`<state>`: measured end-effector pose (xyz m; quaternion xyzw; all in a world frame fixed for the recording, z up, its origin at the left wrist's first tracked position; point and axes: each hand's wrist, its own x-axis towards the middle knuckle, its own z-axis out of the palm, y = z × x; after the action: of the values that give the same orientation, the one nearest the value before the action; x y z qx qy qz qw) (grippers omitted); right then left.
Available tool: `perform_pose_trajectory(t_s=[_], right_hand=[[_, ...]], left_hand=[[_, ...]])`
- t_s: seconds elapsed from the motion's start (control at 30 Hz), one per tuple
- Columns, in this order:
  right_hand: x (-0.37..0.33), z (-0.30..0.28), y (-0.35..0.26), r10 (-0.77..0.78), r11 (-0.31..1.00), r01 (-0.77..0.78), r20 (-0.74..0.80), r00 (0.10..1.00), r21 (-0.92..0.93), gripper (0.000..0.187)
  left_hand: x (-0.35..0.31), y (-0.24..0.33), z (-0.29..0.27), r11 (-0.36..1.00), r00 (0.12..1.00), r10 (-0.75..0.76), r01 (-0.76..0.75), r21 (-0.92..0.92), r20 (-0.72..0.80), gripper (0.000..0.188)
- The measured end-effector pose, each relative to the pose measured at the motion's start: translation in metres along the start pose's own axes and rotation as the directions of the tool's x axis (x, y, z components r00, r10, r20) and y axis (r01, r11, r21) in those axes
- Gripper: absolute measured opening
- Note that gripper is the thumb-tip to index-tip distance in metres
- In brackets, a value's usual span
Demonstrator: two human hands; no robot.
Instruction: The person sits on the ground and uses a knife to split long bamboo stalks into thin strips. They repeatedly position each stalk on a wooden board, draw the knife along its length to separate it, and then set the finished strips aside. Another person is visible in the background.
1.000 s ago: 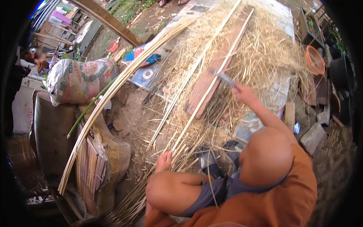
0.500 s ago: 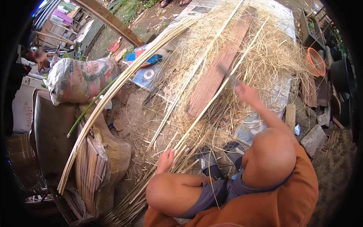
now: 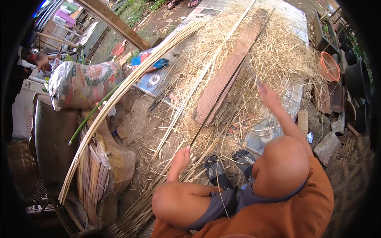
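Observation:
In my left hand (image 3: 181, 158), closed near my left knee, is the near end of a long thin bamboo strip (image 3: 207, 121). The strip shows a dark face and runs forward along the right side of a reddish-brown wooden plank (image 3: 232, 71). My right hand (image 3: 270, 98) grips a knife (image 3: 256, 77), its blade blurred and a little right of the strip, apart from it. Curly pale shavings (image 3: 278, 59) lie thickly around the plank. Another pale strip (image 3: 198, 89) stretches along the plank's left side. More cut strips (image 3: 137, 212) lie by my left leg.
A bundle of long pale strips (image 3: 115, 97) arches over at left, resting near a green stalk (image 3: 93, 113) and a stuffed sack (image 3: 85, 83). An orange basket (image 3: 330, 66) and a stone (image 3: 328, 147) stand at right. A wooden post (image 3: 115, 23) slants across the upper left.
The knife has come off the strip, my right hand moving slightly right. My left hand has risen a little forward. The strip, pale before, now shows a dark face.

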<state>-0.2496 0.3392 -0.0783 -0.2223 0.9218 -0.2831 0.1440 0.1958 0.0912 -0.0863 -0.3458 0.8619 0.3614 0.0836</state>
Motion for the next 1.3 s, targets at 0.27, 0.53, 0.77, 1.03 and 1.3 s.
perform_pose_trajectory(t_s=[0.27,0.53,0.77,1.03,1.3], right_hand=[[-0.076,0.053,-0.064,-0.366,0.898,0.434,0.428,0.826,-0.069,0.052],[0.003,0.049,-0.064,-0.375,0.905,0.424,0.401,0.836,-0.035,0.044],[0.103,-0.025,0.024,-0.103,0.971,0.073,-0.123,0.987,-0.227,0.043],[-0.121,0.106,-0.08,-0.563,0.784,0.617,0.492,0.664,0.064,0.052],[-0.015,0.06,-0.043,-0.752,0.586,0.783,0.222,0.621,-0.207,0.047]], left_hand=[[-0.008,0.012,0.01,0.997,0.99,0.029,-0.038,-0.065,-0.14,0.044],[-0.127,0.009,-0.035,0.916,0.926,-0.365,0.376,0.142,-0.095,0.052],[-0.133,-0.052,-0.031,0.955,0.949,-0.278,0.29,0.064,-0.152,0.052],[0.003,0.014,0.016,0.963,0.978,0.075,-0.02,0.269,-0.194,0.045],[-0.031,-0.004,0.012,0.921,0.977,0.08,0.003,0.39,-0.198,0.039]])
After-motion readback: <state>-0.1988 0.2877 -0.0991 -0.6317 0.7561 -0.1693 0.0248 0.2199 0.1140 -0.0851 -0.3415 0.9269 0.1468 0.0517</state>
